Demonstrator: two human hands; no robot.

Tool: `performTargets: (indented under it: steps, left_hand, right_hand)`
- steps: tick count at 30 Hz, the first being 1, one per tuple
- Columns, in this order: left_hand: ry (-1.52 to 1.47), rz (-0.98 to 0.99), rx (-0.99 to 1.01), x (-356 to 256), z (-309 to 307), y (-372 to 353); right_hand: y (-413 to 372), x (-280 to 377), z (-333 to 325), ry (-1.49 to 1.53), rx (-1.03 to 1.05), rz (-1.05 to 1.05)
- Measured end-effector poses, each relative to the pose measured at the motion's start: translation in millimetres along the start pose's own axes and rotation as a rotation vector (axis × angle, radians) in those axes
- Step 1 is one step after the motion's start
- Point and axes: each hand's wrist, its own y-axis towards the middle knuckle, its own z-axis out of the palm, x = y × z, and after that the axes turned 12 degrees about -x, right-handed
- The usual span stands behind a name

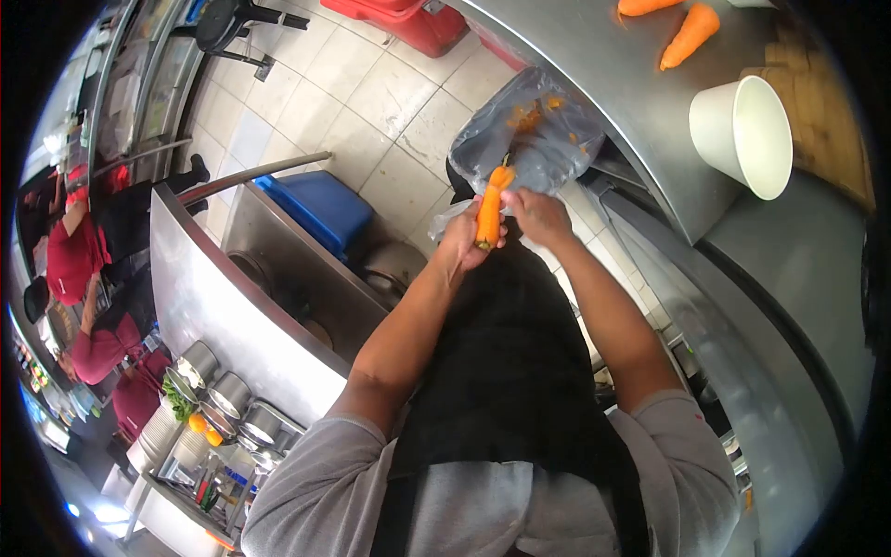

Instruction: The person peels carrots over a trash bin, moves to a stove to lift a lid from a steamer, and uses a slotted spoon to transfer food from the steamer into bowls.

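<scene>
Left hand (460, 240): grasping carrot (489, 221) | Right hand (542, 220): beside carrot, grip state cannot be determined | Plastic bag (555, 169): open beyond hands, orange peelings (526, 118) inside

Bright, fairly even light surrounds you, with white glare washing over the steel worktop (200, 278) to your left and a strong glow from a light (109, 512) near the lower left edge, while your black apron (515, 371) sinks into darkness with little detail. A rounded black border (858, 524) frames your view, and the wide lens bends straight lines, so the steel counter (640, 107) on your right sweeps in a curve. The carrot (491, 221) before you appears clear and vivid; the people (72, 255) at far left look small, warped and soft.
</scene>
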Motion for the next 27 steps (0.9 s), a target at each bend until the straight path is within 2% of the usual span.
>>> performTargets:
  steps: [2,3,5,6,9,10,16,18,23,25,26,27]
  left_hand:
    - [-0.069,-0.048,0.158,8.0,-8.0,5.5]
    - [-0.066,-0.049,0.159,8.9,-6.4,6.6]
    - [-0.023,-0.02,0.002,9.3,-6.2,5.9]
    - [-0.022,-0.018,0.0,7.4,-7.3,5.1]
    - [-0.009,0.058,-0.063,-0.5,-6.1,9.9]
    - [-0.06,0.055,-0.044,-1.8,-5.7,13.8]
    - [-0.093,0.017,0.062,-3.8,-0.7,8.4]
    - [-0.061,0.002,0.083,-1.2,2.0,-0.2]
    - [-0.014,-0.041,0.162,11.9,-0.4,-8.9]
    - [0.0,-0.047,0.18,13.6,-1.0,-8.9]
    - [0.135,-0.042,0.114,10.9,-2.5,-10.3]
    - [0.268,-0.03,0.048,3.8,0.3,-13.9]
  right_hand:
    - [28.6,-17.8,8.2,-0.063,-0.02,0.104]
    - [35.3,-22.4,8.1,-0.069,-0.035,0.154]
    - [37.1,-28.0,13.3,-0.064,-0.064,0.17]
    - [37.9,-26.2,13.5,-0.065,-0.091,0.181]
    - [-6.5,12.2,-9.5,-0.003,0.018,0.076]
    - [-25.7,22.8,-18.6,0.114,0.033,-0.044]
    - [-51.2,28.5,-19.0,0.085,-0.006,-0.132]
    - [-34.1,12.5,-9.7,0.109,0.0,-0.074]
    - [29.1,-42.4,13.9,-0.104,-0.114,-0.001]
    - [47.0,-64.1,26.8,-0.163,-0.163,0.172]
    - [48.5,-65.8,27.4,-0.163,-0.167,0.169]
    - [50.0,-57.7,21.6,0.125,-0.099,0.267]
